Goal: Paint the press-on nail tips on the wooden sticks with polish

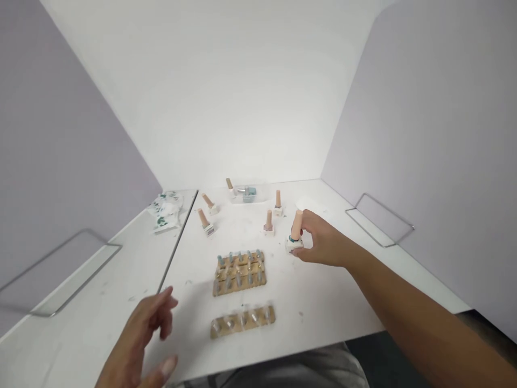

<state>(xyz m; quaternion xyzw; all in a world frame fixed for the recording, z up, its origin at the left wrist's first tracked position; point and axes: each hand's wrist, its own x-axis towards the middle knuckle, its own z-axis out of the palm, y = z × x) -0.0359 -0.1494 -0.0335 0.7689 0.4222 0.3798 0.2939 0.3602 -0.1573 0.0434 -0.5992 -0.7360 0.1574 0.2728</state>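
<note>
Beige-capped bottle [296, 233] stood gripped upright by the right hand [323, 240]; left hand [139, 334] hovered open, near left.

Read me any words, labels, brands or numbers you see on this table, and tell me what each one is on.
No text here can be read.
crumpled packets, far left: green print, too small and blurred to read.
small bottle gripped by the right hand: no legible label.
other bottles and two boards of nail tips: no writing visible.
</note>
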